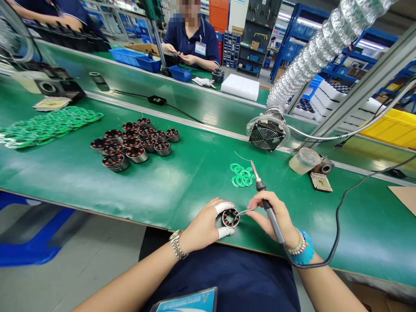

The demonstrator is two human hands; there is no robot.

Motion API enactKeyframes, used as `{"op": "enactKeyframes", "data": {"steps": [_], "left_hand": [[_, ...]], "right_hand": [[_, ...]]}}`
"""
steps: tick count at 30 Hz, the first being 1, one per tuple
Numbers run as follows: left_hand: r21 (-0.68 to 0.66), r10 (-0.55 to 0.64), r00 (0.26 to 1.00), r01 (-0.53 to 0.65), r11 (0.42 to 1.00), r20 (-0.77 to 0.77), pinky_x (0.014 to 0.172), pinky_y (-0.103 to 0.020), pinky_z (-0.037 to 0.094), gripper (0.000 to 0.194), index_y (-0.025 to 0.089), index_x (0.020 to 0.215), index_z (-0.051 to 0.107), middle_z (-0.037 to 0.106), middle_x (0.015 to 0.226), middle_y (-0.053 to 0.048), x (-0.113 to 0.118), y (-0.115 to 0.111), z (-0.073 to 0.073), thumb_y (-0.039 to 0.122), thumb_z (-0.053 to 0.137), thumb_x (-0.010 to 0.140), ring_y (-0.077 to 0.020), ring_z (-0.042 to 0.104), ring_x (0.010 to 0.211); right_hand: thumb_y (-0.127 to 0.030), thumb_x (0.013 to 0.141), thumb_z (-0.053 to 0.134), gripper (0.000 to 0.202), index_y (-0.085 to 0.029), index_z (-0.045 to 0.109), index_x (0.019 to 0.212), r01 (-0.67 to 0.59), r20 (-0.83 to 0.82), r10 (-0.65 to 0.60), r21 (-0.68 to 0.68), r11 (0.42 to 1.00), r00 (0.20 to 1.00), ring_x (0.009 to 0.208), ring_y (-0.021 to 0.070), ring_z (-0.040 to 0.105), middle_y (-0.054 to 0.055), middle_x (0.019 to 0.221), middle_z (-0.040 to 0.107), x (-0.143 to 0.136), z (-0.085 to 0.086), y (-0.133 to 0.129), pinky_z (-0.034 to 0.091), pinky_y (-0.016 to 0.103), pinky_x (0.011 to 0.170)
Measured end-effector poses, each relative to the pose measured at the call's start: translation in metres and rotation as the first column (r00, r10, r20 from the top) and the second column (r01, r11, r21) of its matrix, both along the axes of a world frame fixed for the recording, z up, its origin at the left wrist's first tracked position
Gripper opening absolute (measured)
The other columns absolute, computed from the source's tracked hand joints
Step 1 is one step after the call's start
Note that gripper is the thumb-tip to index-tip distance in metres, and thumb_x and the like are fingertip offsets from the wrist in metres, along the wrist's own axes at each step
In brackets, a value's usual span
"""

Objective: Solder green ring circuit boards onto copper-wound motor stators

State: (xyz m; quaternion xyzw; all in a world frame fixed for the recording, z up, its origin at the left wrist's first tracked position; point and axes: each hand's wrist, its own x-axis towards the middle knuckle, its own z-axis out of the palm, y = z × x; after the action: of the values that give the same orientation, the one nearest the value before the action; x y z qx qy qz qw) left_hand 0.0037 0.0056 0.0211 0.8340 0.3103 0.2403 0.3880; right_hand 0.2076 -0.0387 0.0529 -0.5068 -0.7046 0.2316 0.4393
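My left hand [207, 224] grips a round motor stator [230, 218] with copper windings near the table's front edge. White finger covers wrap its thumb and a finger, one on each side of the ring. In my right hand [276, 216] are thin metal tweezers [246, 212], their tips reaching the stator's inner edge. The same hand also holds a soldering iron [268, 208], whose tip points up and away from the stator. Just beyond lie several loose green ring-shaped circuit boards [242, 175] and a thin piece of wire [242, 156].
More stators [136, 154] stand grouped at left, beside rows of green boards [48, 125]. A fan with a foil duct [267, 135] hangs at the back. A tub [304, 160] and soldering sponge [321, 182] sit right. The iron's cord [338, 225] loops rightward. A co-worker [191, 41] sits opposite.
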Motion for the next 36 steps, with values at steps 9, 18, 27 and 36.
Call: {"op": "enactKeyframes", "data": {"steps": [9, 18, 27, 36], "left_hand": [[0.126, 0.130, 0.991, -0.125, 0.984, -0.035, 0.088, -0.045, 0.042, 0.053, 0.018, 0.116, 0.045, 0.057, 0.104, -0.010, 0.001, -0.014, -0.010, 0.031, 0.069, 0.071, -0.0256, 0.051, 0.097], [0.099, 0.193, 0.979, -0.186, 0.978, -0.067, 0.086, -0.044, 0.042, 0.048, 0.017, 0.103, 0.051, 0.058, 0.099, -0.009, 0.005, -0.015, -0.011, 0.037, 0.073, 0.065, -0.0255, 0.052, 0.093], [0.100, 0.180, 0.984, -0.179, 0.979, -0.005, 0.087, -0.042, 0.044, 0.044, 0.018, 0.104, 0.054, 0.059, 0.101, -0.008, 0.002, -0.014, -0.011, 0.032, 0.073, 0.067, -0.0244, 0.053, 0.097], [0.006, 0.253, 0.966, -0.253, 0.967, 0.047, 0.085, -0.039, 0.050, 0.067, 0.019, 0.121, 0.035, 0.062, 0.106, -0.009, -0.003, -0.021, -0.022, 0.022, 0.074, 0.066, -0.0230, 0.061, 0.097]], "right_hand": [[-0.018, 0.081, 0.055, 0.029, -0.027, 0.040, 0.104, 0.094, -0.389, -0.188, -0.247, 0.964, 0.902, 0.052, 0.0047, 0.052, 0.004, 0.105, 0.056, -0.019, -0.013, -0.012, 0.045, 0.018, 0.046], [-0.022, 0.072, 0.070, 0.039, -0.026, 0.043, 0.101, -0.310, -0.645, 0.051, -0.294, 0.904, 0.762, 0.071, 0.0108, 0.061, 0.009, 0.115, 0.059, -0.007, -0.007, -0.006, 0.052, 0.021, 0.054], [-0.027, 0.079, 0.062, 0.036, -0.026, 0.039, 0.106, -0.047, -0.413, -0.117, -0.367, 0.929, 0.903, 0.094, 0.0191, 0.063, 0.006, 0.106, 0.060, -0.008, -0.014, 0.003, 0.052, 0.037, 0.082], [-0.028, 0.074, 0.068, 0.044, -0.021, 0.046, 0.111, -0.399, 0.189, 0.436, -0.207, 0.893, 0.880, 0.092, 0.0175, 0.058, 0.006, 0.102, 0.060, -0.017, 0.012, 0.028, 0.048, 0.029, 0.081]]}}
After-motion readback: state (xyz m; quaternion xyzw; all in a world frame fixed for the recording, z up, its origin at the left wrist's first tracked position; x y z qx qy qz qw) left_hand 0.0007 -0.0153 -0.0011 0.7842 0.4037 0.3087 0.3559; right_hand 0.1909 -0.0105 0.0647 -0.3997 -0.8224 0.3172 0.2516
